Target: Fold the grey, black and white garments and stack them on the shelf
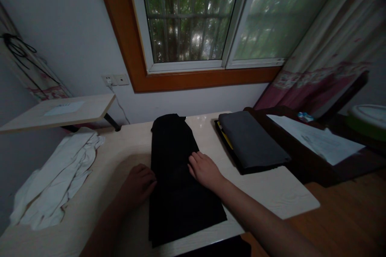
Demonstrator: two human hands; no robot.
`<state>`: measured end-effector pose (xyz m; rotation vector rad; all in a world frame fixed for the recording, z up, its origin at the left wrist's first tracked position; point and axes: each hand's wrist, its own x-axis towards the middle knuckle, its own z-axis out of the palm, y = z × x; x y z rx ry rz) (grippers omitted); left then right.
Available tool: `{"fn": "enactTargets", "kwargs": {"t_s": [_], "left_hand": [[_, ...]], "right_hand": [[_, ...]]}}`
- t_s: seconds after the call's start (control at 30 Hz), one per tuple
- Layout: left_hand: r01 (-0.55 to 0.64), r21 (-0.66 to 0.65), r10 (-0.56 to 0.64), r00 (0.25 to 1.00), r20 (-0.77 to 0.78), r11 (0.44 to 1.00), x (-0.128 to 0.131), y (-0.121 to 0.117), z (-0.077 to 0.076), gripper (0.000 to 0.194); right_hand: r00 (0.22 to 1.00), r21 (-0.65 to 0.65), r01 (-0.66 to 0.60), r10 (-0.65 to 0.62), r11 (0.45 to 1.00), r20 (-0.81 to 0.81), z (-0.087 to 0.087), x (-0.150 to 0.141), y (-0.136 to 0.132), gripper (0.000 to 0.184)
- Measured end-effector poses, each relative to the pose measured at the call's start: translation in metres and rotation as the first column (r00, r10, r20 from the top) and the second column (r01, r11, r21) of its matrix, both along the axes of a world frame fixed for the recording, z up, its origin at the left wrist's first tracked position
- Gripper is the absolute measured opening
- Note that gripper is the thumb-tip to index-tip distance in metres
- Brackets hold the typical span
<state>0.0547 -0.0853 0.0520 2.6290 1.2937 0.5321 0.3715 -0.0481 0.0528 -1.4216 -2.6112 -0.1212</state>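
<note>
A long black folded garment [175, 192], which looks like trousers, lies lengthwise on the pale wooden table [120, 144]. My left hand [140, 182] is at the garment's left edge, with fingers curled and thumb close to them at the fabric. On the right side, my right hand [206, 168] rests on the cloth with its fingers lying loosely against it. The garment's far end is rounded and a little uneven, while its near end lies fairly flat by the table's front edge.
Crumpled white cloths [57, 184] lie at the left below a raised shelf [81, 108]. Folded dark grey fabric [251, 140] sits to the right. Beyond it, papers [316, 136] lie on a dark surface. A window [193, 20] and a wall socket [116, 80] are behind.
</note>
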Motion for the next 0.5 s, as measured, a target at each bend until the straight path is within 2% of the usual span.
{"fn": "enactTargets", "kwargs": {"t_s": [0.1, 0.2, 0.37, 0.43, 0.5], "left_hand": [[0.037, -0.044, -0.036, 0.999, 0.037, 0.998, 0.000, -0.002, 0.002, 0.026], [0.103, -0.147, -0.086, 0.989, 0.117, 0.984, 0.000, -0.004, 0.000, 0.037], [0.106, -0.317, -0.049, 0.982, 0.182, 0.943, 0.001, -0.008, -0.006, 0.037], [0.081, -0.274, -0.029, 0.982, 0.189, 0.958, 0.003, -0.008, -0.008, 0.028], [0.047, -0.164, -0.013, 0.978, 0.206, 0.985, 0.004, -0.005, -0.009, 0.021]], "right_hand": [[0.999, -0.138, -0.041, 0.038, 0.990, -0.023, 0.008, 0.005, -0.004, 0.015], [0.992, -0.258, -0.125, 0.122, 0.958, -0.027, 0.015, 0.010, -0.011, 0.019], [0.966, -0.352, -0.254, 0.258, 0.901, -0.036, 0.020, 0.011, -0.022, 0.026], [0.960, -0.361, -0.270, 0.277, 0.893, -0.033, 0.022, 0.009, -0.022, 0.025], [0.956, -0.347, -0.290, 0.289, 0.892, -0.057, 0.024, 0.008, -0.017, 0.023]]}}
